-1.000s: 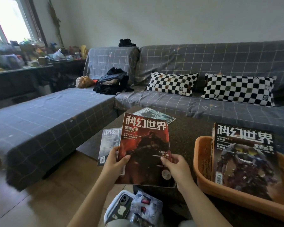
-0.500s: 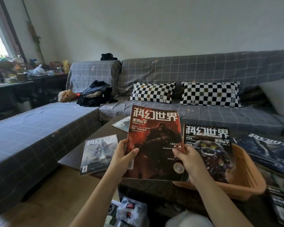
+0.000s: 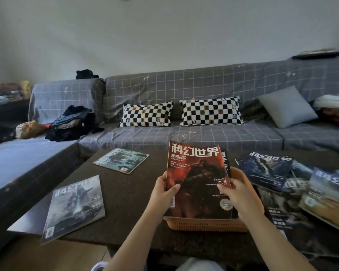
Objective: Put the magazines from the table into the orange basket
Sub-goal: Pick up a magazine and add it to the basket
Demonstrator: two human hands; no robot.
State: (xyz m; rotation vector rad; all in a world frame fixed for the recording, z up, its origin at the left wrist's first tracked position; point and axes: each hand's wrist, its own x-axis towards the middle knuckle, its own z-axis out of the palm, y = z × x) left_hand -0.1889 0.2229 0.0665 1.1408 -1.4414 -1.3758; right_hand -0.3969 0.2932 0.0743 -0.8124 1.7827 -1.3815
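Centrally, both hands, left hand and right hand, pinch one red magazine over one orange basket; two grey magazines lie lower left on the table.

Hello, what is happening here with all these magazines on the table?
A person is tidying magazines into an orange basket. Both hands, left hand and right hand, grip a red magazine and hold it tilted over the basket, where another magazine already stands behind it. Two grey magazines lie on the table to the left, and a pile to the right.
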